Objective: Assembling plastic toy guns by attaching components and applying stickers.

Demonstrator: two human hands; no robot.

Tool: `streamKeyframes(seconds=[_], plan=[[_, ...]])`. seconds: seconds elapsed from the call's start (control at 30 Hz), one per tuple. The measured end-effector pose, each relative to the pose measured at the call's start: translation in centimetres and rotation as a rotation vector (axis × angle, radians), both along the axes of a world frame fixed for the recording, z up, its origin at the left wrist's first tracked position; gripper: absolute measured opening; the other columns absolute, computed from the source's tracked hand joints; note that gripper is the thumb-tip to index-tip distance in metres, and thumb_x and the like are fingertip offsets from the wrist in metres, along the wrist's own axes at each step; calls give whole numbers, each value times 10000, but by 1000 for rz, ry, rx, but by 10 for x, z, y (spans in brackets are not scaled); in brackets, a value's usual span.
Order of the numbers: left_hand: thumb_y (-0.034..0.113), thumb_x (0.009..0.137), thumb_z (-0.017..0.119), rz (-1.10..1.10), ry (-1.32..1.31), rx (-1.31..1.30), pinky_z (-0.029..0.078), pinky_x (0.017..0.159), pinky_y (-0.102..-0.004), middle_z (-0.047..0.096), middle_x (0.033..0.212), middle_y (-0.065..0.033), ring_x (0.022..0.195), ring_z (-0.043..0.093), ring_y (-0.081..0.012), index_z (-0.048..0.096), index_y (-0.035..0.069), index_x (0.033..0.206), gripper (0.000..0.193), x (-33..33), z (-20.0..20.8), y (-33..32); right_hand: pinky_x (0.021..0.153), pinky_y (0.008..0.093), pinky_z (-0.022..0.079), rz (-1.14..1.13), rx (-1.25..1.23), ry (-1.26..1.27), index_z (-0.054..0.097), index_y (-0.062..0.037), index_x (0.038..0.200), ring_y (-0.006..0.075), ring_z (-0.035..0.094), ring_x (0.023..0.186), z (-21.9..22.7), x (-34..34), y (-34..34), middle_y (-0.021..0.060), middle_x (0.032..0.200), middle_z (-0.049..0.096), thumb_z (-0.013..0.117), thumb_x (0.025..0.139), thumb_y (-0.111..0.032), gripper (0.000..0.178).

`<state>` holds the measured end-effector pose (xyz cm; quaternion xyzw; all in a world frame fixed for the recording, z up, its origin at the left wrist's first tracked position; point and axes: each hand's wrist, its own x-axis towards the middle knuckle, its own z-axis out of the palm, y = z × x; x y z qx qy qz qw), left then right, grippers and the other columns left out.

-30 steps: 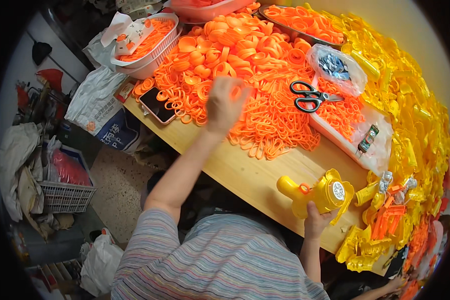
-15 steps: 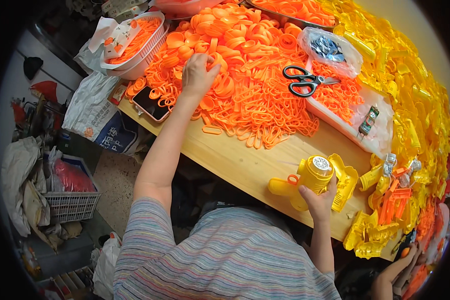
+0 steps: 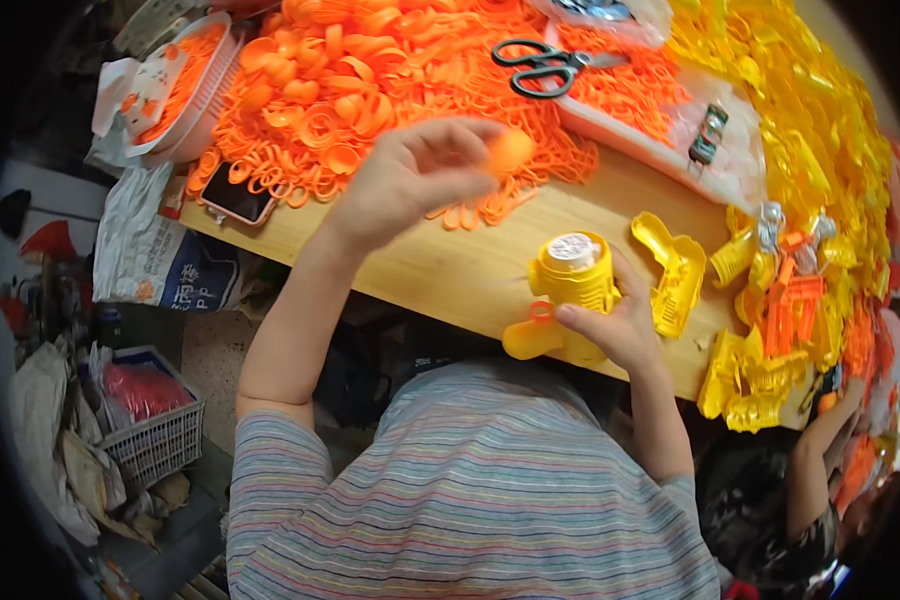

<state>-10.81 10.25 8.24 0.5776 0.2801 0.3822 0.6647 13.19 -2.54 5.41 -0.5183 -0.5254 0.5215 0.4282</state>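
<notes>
My right hand (image 3: pixel 620 318) is wrapped around a yellow plastic toy body (image 3: pixel 582 285), a ribbed barrel with a handle sticking out to the left. A round white patterned disc (image 3: pixel 574 250) sits in the barrel's upturned end, and a small orange ring (image 3: pixel 541 311) shows by the handle. Left of it and higher, my left hand (image 3: pixel 410 180) pinches a rounded orange plastic piece (image 3: pixel 511 152); motion blurs the fingertips and the piece. Beside my right hand lies a loose yellow half shell (image 3: pixel 673 275) with its hollow side up.
Heaped orange parts (image 3: pixel 370 70) cover the table's far side, with black-handled scissors (image 3: pixel 542 68) on top. Yellow shells (image 3: pixel 800 130) pile along the right. A phone (image 3: pixel 238 197) lies at the table's left edge. Another person's arm (image 3: pixel 815 460) shows at lower right.
My left hand has come away from the orange heap toward the toy body, carrying an orange piece. The whole view has shifted; the yellow half shell now lies apart from my right hand.
</notes>
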Motion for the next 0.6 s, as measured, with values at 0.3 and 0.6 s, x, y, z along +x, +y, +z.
streamKeyframes(seconds=[0.3,0.6], plan=[[72,759,738,-472,309,317,408,957,-295,574,1129,-47,1002,527,-133,604,26,1256,517,28,-11,-29,931,323,474,146,-29,-16,538,11,1272,168,607,1056,-4,-5,-12,89,1150,633,823,712,-153,650],[161,891,627,-367,169,-246,457,895,-287,587,1061,-60,972,562,-123,610,5,1093,256,40,-43,-60,885,299,482,207,-110,-20,547,22,1256,152,616,994,-22,-16,-27,93,1076,659,843,694,-186,669]])
